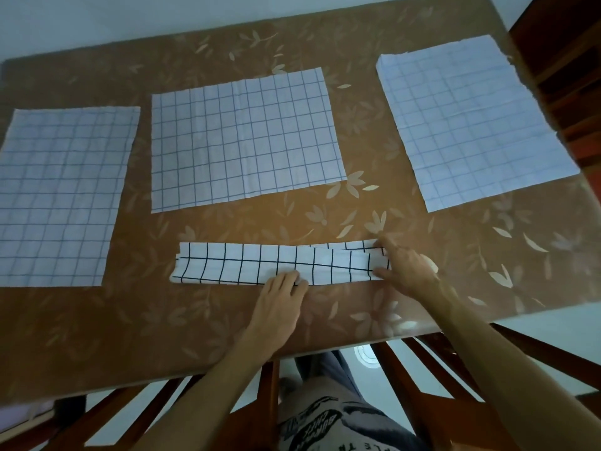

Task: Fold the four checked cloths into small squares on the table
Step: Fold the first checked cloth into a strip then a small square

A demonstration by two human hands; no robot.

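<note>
A home dining room: floral-covered table (227, 320), wooden chair (422, 385) tucked beneath.

Three flat cloths lie on the table (97, 320) in a row across its far half: the left cloth (61, 196), the middle cloth (244, 141) and the right cloth (471, 122), each apart from its neighbour. The folded strip (240, 263) lies crosswise nearer the front edge, before the middle cloth. The left hand (279, 304) rests on the strip's near edge; the right hand (406, 268) rests on its right end.
</note>
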